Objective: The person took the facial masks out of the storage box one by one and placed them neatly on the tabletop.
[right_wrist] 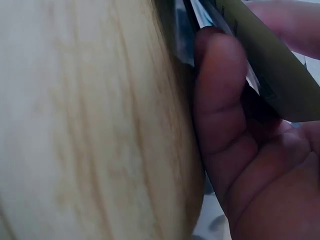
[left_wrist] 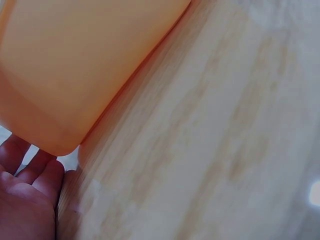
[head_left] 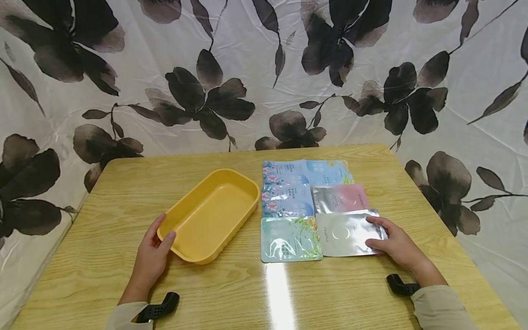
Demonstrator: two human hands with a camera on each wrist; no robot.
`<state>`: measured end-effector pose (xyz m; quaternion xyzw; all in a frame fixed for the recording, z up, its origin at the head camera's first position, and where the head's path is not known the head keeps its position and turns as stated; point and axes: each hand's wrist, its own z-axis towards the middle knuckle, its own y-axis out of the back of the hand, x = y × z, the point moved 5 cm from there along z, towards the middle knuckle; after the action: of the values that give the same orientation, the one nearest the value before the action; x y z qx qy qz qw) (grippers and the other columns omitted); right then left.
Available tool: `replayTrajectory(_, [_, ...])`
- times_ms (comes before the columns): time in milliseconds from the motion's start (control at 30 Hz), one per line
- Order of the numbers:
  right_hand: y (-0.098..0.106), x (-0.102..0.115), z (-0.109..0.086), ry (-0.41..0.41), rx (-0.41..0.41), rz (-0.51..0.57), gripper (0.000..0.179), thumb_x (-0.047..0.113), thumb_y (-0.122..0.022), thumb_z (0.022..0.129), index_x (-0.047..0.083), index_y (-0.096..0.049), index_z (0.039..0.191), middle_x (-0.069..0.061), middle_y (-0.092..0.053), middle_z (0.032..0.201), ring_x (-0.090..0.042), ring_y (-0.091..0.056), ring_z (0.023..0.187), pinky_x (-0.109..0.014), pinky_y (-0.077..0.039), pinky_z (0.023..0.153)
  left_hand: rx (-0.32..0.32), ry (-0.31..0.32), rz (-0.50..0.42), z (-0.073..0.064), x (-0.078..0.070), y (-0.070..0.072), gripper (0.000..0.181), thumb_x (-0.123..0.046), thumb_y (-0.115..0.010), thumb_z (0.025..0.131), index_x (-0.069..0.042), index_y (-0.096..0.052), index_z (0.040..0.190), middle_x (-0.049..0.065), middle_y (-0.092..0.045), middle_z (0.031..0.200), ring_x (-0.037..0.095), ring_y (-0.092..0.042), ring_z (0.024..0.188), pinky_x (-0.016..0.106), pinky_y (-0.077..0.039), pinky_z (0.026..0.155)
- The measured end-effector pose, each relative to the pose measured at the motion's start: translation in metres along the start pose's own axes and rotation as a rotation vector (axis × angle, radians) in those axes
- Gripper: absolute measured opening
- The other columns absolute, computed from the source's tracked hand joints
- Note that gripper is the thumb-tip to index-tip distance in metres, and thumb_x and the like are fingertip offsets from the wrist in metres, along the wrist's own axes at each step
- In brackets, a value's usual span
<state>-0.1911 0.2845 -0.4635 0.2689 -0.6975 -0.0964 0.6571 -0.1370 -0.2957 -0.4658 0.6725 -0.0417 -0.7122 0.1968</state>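
On the left of the table is a yellow plastic tray (head_left: 208, 220), rectangular with rounded corners. My left hand (head_left: 151, 256) grips its near left corner, thumb over the rim and fingers outside; the left wrist view shows the tray's side (left_wrist: 75, 65) above the fingers. On the right, my right hand (head_left: 398, 245) holds the right end of a silver face mask packet (head_left: 344, 233). In the right wrist view the thumb lies against one side of the packet (right_wrist: 275, 75), a finger on the other. That packet's left edge meets a green packet (head_left: 288, 243).
Behind these lie a silver-and-pink packet (head_left: 342, 198), a blue packet (head_left: 286, 200) and two more blue packets (head_left: 330, 172) at the back. They sit close together on the wood-grain table (head_left: 231, 298). A floral cloth (head_left: 247, 36) hangs beyond the table's far edge.
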Motion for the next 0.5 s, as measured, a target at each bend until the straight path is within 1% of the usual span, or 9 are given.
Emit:
replayTrajectory(67, [-0.0008,0.0000,0.0001,0.009,0.007,-0.023,0.071,0.012,-0.077,0.087,-0.005,-0.041,0.146,-0.036,-0.020,0.155,-0.049,-0.018,0.141,-0.043,-0.034,0.109,-0.003,0.002,0.007,-0.0002,0.0003,0.0000,0.059,-0.019,-0.053,0.106,-0.003,-0.028,0.157,0.026,-0.035,0.152,-0.010,-0.045,0.110,0.005,-0.041,0.086])
replayTrajectory(133, [-0.0015,-0.0001,-0.0001,0.010,0.012,-0.034,0.071,0.013,-0.077,0.088,-0.005,-0.041,0.147,-0.036,-0.020,0.155,-0.047,-0.025,0.136,-0.026,-0.042,0.096,-0.002,0.001,0.004,-0.0004,0.0003,-0.0003,0.059,-0.020,-0.053,0.106,-0.003,-0.028,0.157,0.026,-0.035,0.152,-0.009,-0.045,0.110,0.005,-0.041,0.086])
replayTrajectory(167, [-0.0018,-0.0003,-0.0003,0.008,0.014,-0.036,0.071,0.013,-0.077,0.088,-0.005,-0.041,0.147,-0.037,-0.020,0.155,-0.046,-0.027,0.133,-0.021,-0.045,0.088,-0.001,0.002,0.004,-0.0005,0.0005,-0.0004,0.059,-0.020,-0.053,0.106,-0.003,-0.028,0.157,0.026,-0.035,0.151,-0.010,-0.046,0.110,0.005,-0.041,0.086])
replayTrajectory(233, [-0.0019,-0.0002,-0.0004,0.003,0.015,-0.049,0.072,0.014,-0.077,0.088,-0.005,-0.040,0.147,-0.037,-0.020,0.155,-0.045,-0.028,0.131,-0.019,-0.043,0.087,0.000,0.004,0.001,-0.0003,0.0008,-0.0005,0.059,-0.020,-0.053,0.106,-0.003,-0.028,0.157,0.026,-0.035,0.151,-0.010,-0.046,0.109,0.005,-0.042,0.086])
replayTrajectory(300, [-0.0020,0.0016,-0.0004,-0.003,0.016,-0.058,0.073,0.015,-0.077,0.088,-0.004,-0.040,0.148,-0.038,-0.020,0.154,-0.047,-0.027,0.132,-0.035,-0.042,0.099,0.000,0.003,-0.003,-0.0002,0.0006,-0.0006,0.059,-0.020,-0.053,0.106,-0.003,-0.028,0.157,0.026,-0.035,0.151,-0.009,-0.046,0.109,0.005,-0.042,0.086])
replayTrajectory(367, [-0.0019,0.0037,-0.0004,-0.012,0.017,-0.081,0.074,0.017,-0.078,0.088,-0.004,-0.039,0.148,-0.040,-0.021,0.153,-0.051,-0.025,0.135,-0.053,-0.034,0.105,-0.002,0.004,-0.002,0.0001,0.0009,-0.0005,0.059,-0.020,-0.053,0.106,-0.003,-0.028,0.157,0.026,-0.036,0.150,-0.009,-0.047,0.109,0.005,-0.042,0.085])
replayTrajectory(433, [-0.0016,0.0059,-0.0003,-0.013,0.015,-0.115,0.075,0.019,-0.078,0.088,-0.004,-0.038,0.148,-0.041,-0.023,0.151,-0.055,-0.023,0.137,-0.061,-0.028,0.107,-0.003,0.001,-0.006,0.0003,0.0008,-0.0005,0.059,-0.020,-0.052,0.106,-0.003,-0.028,0.157,0.025,-0.036,0.151,-0.008,-0.047,0.110,0.006,-0.042,0.086])
replayTrajectory(467, [-0.0016,0.0071,-0.0003,-0.014,0.015,-0.132,0.076,0.019,-0.077,0.088,-0.004,-0.037,0.148,-0.042,-0.024,0.150,-0.057,-0.022,0.137,-0.070,-0.024,0.105,-0.003,-0.001,-0.009,0.0001,0.0009,-0.0005,0.058,-0.019,-0.052,0.106,-0.003,-0.028,0.157,0.025,-0.036,0.150,-0.008,-0.047,0.110,0.006,-0.043,0.086])
replayTrajectory(500, [-0.0017,0.0076,-0.0005,-0.015,0.014,-0.151,0.076,0.020,-0.077,0.089,-0.004,-0.037,0.148,-0.042,-0.025,0.149,-0.058,-0.024,0.136,-0.071,-0.025,0.104,-0.003,-0.002,-0.012,0.0001,0.0010,-0.0005,0.058,-0.019,-0.052,0.106,-0.003,-0.028,0.157,0.025,-0.036,0.150,-0.008,-0.047,0.110,0.006,-0.043,0.086])
